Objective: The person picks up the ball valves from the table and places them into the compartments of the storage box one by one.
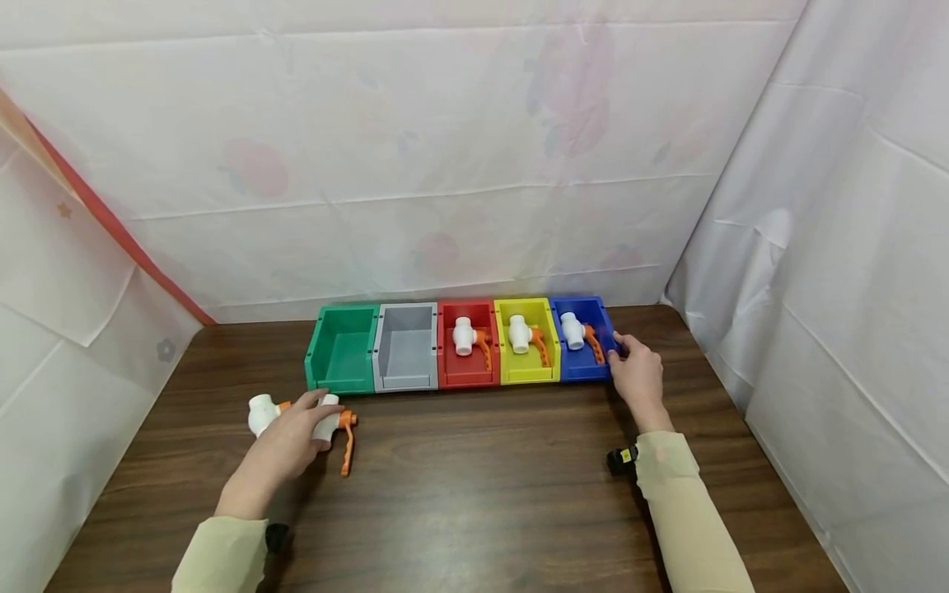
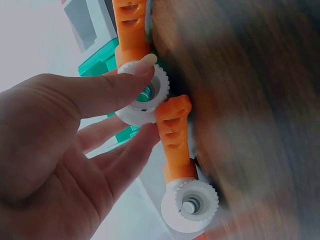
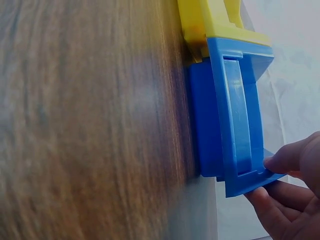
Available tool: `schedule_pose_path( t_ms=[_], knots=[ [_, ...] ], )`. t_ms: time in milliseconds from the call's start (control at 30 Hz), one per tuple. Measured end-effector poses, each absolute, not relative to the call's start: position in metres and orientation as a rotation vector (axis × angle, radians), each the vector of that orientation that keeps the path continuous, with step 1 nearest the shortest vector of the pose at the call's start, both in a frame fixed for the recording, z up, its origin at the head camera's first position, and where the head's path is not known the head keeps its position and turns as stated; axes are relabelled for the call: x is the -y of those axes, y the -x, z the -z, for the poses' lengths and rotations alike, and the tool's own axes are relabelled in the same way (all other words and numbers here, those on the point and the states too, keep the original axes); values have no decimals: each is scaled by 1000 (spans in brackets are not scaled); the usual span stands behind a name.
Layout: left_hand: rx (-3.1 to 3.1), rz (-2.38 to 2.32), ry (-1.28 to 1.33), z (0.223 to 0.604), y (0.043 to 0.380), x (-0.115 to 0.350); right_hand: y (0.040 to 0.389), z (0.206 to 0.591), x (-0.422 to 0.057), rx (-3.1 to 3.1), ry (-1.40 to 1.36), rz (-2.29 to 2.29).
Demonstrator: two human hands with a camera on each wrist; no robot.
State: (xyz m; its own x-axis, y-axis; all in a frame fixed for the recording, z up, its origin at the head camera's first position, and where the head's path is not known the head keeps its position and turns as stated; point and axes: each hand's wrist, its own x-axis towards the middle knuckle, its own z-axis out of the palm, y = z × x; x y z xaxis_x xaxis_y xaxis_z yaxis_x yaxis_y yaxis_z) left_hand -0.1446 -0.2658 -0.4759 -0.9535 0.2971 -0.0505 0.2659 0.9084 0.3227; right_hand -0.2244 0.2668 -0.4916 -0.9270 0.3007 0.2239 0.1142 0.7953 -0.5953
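My left hand [image 1: 285,441] pinches a white ball valve [image 1: 326,422] with an orange lever, thumb and fingers on its white body [image 2: 162,89]. Just left of it, partly behind the hand, is a second white ball valve [image 1: 261,413]; its threaded opening [image 2: 197,202] faces the left wrist camera. At the right end of a row of bins, my right hand [image 1: 639,379] grips the side wall of the blue bin [image 3: 207,120] between thumb and fingers. Inside that bin lies a ball valve [image 1: 572,331].
Left of the blue bin stand a yellow bin [image 1: 528,375] and a red bin [image 1: 469,377], each holding one ball valve. A grey bin [image 1: 406,354] and a green bin [image 1: 348,354] continue the row on the wooden table [image 1: 460,494]. White curtains [image 1: 415,165] hang behind and beside.
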Motion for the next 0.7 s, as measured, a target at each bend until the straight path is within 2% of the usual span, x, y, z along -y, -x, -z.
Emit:
schedule_pose_path(
  t_ms=[700],
  knots=[
    [-3018,-582,-438,474,146,266,223,493,-267,2649,293,-873]
  ],
)
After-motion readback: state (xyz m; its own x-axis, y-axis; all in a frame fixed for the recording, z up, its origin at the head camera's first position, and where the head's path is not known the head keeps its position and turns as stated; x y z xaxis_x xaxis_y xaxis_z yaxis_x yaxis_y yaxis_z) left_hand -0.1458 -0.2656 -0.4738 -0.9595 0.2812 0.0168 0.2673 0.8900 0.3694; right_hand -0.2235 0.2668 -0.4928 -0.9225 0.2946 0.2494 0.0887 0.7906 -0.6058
